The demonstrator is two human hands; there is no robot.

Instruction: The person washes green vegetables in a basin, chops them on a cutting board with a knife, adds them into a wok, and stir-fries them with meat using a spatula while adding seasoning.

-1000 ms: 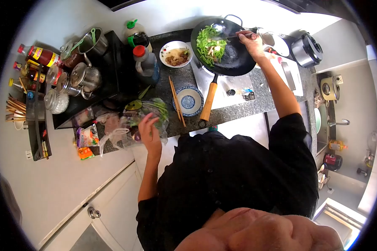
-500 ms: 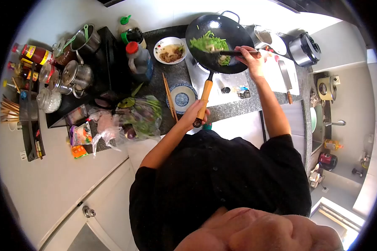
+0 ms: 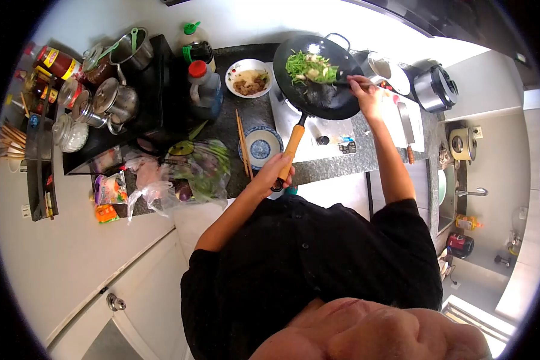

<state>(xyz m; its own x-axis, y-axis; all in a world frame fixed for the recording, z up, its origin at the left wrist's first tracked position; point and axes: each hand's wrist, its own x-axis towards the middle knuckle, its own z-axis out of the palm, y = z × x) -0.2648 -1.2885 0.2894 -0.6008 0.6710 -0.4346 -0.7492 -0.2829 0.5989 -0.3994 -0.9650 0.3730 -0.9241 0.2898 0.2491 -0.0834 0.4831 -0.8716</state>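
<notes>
My left hand (image 3: 275, 174) is wrapped round the wooden handle (image 3: 294, 143) of a black wok (image 3: 327, 108). Chopped green vegetables with pale pieces (image 3: 311, 67) lie in the upper left part of the wok. In my right hand (image 3: 366, 96) is a dark-handled utensil (image 3: 342, 83), whose far end reaches into the food. The wok rests over a silver cooktop (image 3: 333, 139). Left of it stands a white bowl (image 3: 249, 78) of brownish food in liquid. A blue-patterned bowl (image 3: 262, 147) and a pair of chopsticks (image 3: 242, 141) lie near my left hand.
A cleaver (image 3: 405, 120) lies on a white board (image 3: 419, 133) at the right, near a rice cooker (image 3: 433, 89). To the left are a red-capped jug (image 3: 206, 93), bagged vegetables (image 3: 207, 168), metal pots (image 3: 117, 103) and jars. A sink (image 3: 447, 204) is far right.
My left hand has come from the vegetable bag to the wok handle and closed on it. My right hand has moved the utensil within the wok, and the greens have shifted.
</notes>
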